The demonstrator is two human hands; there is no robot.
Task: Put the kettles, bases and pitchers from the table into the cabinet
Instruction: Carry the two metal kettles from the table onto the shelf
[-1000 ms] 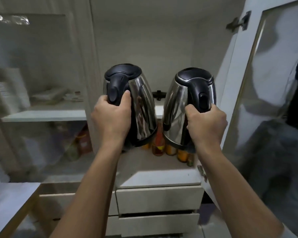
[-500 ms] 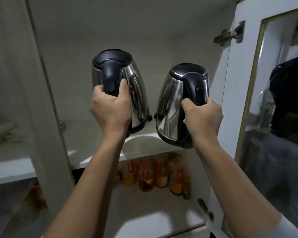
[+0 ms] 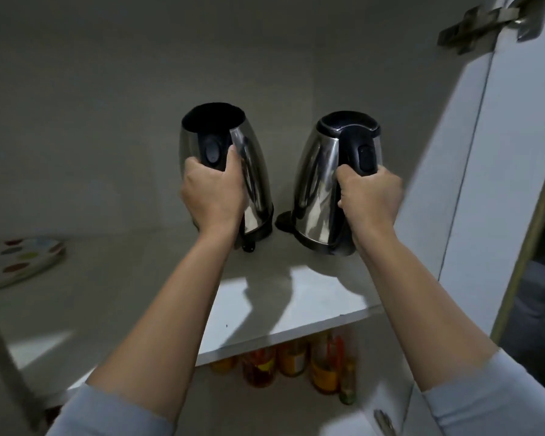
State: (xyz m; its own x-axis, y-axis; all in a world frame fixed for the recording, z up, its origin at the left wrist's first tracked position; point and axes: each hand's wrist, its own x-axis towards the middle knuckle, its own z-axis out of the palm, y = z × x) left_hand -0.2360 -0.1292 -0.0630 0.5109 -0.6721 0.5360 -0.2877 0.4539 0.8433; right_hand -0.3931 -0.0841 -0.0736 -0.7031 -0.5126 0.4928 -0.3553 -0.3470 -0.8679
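Two steel kettles are inside the cabinet [image 3: 265,51], over its upper shelf [image 3: 296,313]. The left kettle [image 3: 252,177] has a black rim at the top and leans a little to the left; its black bottom ring is at the shelf surface, though whether it rests fully there cannot be told. The right kettle [image 3: 318,184] has a black lid and leans toward the right; its lower edge is close above or on the shelf, and which cannot be told. The two stand near each other, apart, with a small dark piece [image 3: 283,220] between their bottoms, too dim to name.

The left hand [image 3: 213,191] is wrapped around the left kettle's black handle, thumb on the right side of it. The right hand [image 3: 370,196] is clenched around the right kettle's handle just below its switch. Both forearms reach up from pale sleeves.

At the far left of the shelf lies a white tray [image 3: 19,262] with coloured spots. Under the shelf, on the level below, stands a cluster of bottles [image 3: 296,363] holding orange and red contents. The shelf is white, lit in a patch near its front edge and dark toward the back wall. The white door [image 3: 485,184] stands open at the right, with a metal hinge [image 3: 485,23] at its top.
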